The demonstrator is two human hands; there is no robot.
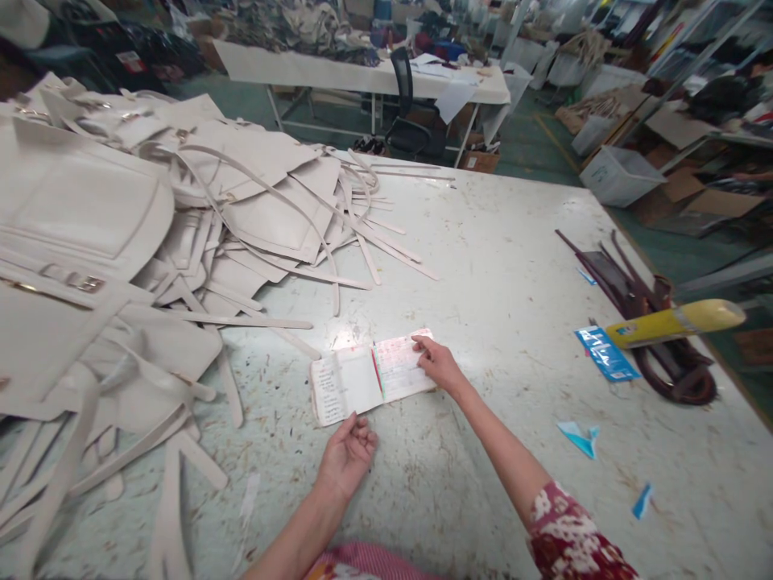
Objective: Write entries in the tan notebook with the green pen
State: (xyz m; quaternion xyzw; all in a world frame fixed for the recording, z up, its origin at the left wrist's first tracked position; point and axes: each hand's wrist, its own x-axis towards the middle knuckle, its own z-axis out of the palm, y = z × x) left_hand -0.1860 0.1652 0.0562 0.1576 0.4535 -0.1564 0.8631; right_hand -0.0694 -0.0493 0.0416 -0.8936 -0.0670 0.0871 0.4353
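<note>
An open notebook with handwriting on its pages lies flat on the table in front of me. A slim red and green pen rests along its fold. My right hand is at the notebook's right edge, index finger stretched onto the page with red writing and the other fingers bent. At the lower edge of the notebook, my left hand lies palm up with loosely curled fingers; its thumb is close to the page edge. Neither hand visibly grips anything.
Beige bag pieces with straps are heaped along the left. On the right lie dark brown straps, a yellow bottle-like object, a blue packet and blue scraps. Beyond stand a chair and another table.
</note>
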